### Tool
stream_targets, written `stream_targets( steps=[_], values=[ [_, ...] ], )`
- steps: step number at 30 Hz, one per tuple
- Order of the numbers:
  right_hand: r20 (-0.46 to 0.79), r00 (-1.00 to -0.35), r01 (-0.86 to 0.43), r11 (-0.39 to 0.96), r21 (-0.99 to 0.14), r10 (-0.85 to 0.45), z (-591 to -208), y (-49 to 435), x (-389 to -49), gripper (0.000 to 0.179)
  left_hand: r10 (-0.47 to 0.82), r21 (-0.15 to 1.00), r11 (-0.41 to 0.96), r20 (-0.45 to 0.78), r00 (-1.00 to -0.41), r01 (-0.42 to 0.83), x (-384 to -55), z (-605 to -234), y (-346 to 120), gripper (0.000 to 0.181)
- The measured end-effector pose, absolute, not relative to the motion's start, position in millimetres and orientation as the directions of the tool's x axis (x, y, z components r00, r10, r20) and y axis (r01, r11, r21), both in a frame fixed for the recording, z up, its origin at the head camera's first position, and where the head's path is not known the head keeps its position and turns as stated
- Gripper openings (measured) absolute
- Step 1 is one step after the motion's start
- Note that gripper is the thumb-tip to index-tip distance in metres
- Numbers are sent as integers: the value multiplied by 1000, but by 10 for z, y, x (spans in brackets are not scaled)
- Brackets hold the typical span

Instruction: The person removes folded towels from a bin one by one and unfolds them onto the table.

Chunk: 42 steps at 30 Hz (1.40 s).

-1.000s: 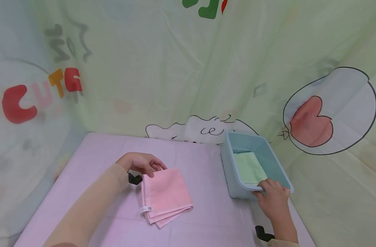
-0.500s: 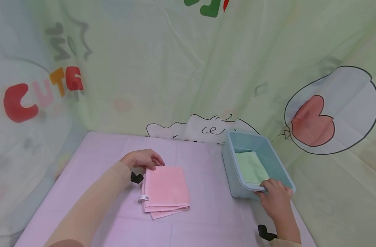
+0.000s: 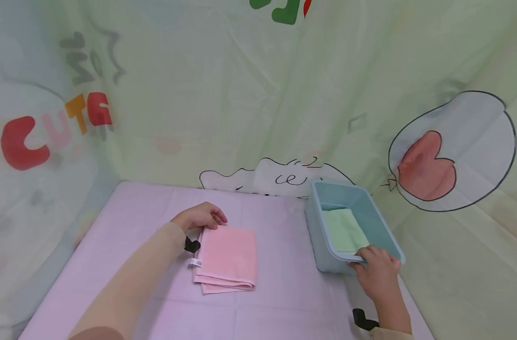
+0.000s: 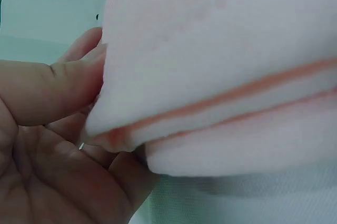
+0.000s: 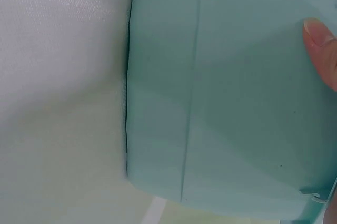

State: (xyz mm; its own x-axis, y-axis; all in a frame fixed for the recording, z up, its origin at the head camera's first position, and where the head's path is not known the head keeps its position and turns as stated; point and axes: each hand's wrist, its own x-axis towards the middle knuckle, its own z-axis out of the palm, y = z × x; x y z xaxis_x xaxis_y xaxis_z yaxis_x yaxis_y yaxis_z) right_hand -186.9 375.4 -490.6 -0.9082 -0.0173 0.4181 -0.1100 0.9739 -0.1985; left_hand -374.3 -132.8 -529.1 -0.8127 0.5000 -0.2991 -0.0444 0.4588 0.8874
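A folded pink towel (image 3: 230,255) with a white label on its left side is at the middle of the table. My left hand (image 3: 202,216) pinches its far left corner; in the left wrist view the thumb (image 4: 58,84) lies on top of the folded layers. At the right, my right hand (image 3: 379,274) grips the near rim of a light blue plastic bin (image 3: 324,245). The right wrist view shows the thumb (image 5: 321,45) against the bin's outer wall. A folded light green towel (image 3: 345,230) lies inside the bin.
A pale lilac cloth covers the table (image 3: 279,307). Printed curtains (image 3: 224,94) rise behind the table and along both sides, close to the bin's far end. Each wrist carries a black strap piece.
The left hand has shifted slightly right and away from me, and the pink towel has turned and slid a little with it, its near edge now straighter. The right hand stays on the bin.
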Motion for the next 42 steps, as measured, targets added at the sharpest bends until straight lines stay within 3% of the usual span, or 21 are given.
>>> stream_targets(
  steps=[9,14,22,26,29,35,39,42],
  values=[
    [359,-933,-91,976,-196,-15,-4872,3736,-1844,23,464,887,461,-271,-843,-31,-3696,-5258,-1316,30],
    [363,-931,-108,973,-205,-27,-4825,3721,-1802,26,428,879,475,-281,-859,-51,-3658,-5197,-1347,36],
    [316,-948,-126,958,-256,-40,-4720,3720,-1743,66,385,894,439,-276,-881,-88,-3543,-5094,-1462,45],
    [319,-946,-151,948,-279,-57,-4618,3684,-1730,81,363,889,455,-233,-902,-47,-3491,-5093,-1535,46],
    [339,-937,-199,928,-315,-86,-4512,3615,-1736,88,337,827,560,-171,-926,51,-3433,-5111,-1597,47],
    [335,-938,-247,850,-465,-89,-4288,3418,-1756,90,283,598,784,-106,-953,166,-3218,-5081,-1646,51],
    [287,-954,-236,807,-542,-86,-4200,3295,-1804,88,282,510,833,-62,-957,213,-3054,-5044,-1622,53],
    [307,-941,-305,742,-597,-140,-4172,3196,-1870,84,277,473,851,-33,-960,229,-2948,-5051,-1606,54]
  ],
)
